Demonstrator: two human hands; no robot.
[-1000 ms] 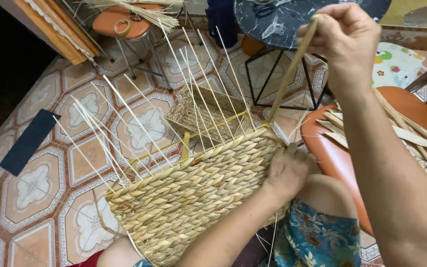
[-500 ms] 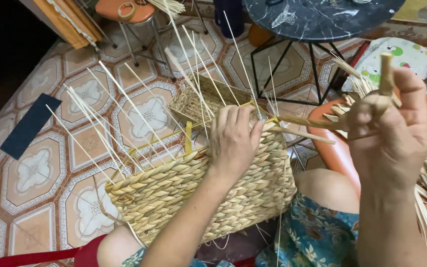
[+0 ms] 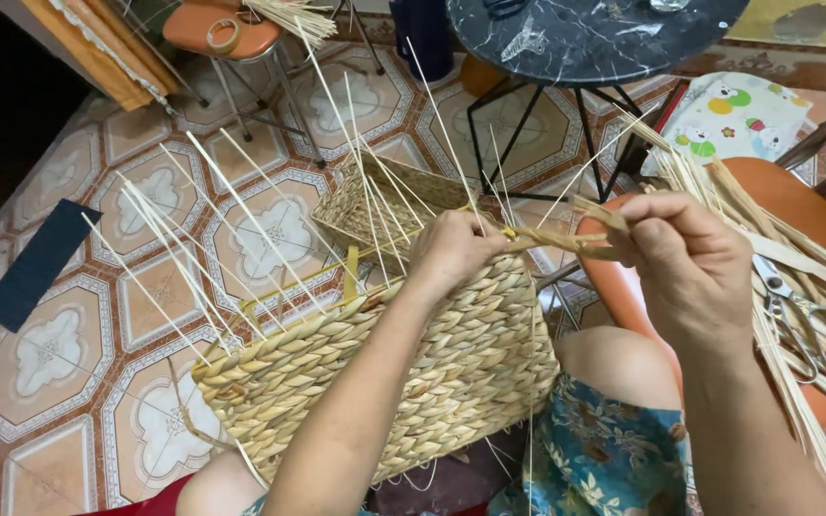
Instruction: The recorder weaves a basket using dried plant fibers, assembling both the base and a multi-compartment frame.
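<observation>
While one dark flat mat (image 3: 38,263) lies on the patterned floor tiles (image 3: 50,354) at the left edge of the frame, one half-woven straw basket (image 3: 384,373) fills the lower centre, resting across the person's lap with many thin pale stakes (image 3: 241,229) fanning up from its rim. At upper left, one orange stool (image 3: 222,29) carries a roll of tape. Just above the basket's rim, the left hand (image 3: 451,253) is closed, fingers pressed against the top edge of the weave. One twisted straw strand (image 3: 566,244) runs rightward from it into the right hand (image 3: 690,263), whose thumb and fingers pinch it tight. One round black marble table (image 3: 595,38) stands at upper centre. At right, one orange seat (image 3: 795,220) holds a loose bundle of straw and one pair of scissors (image 3: 815,325).
</observation>
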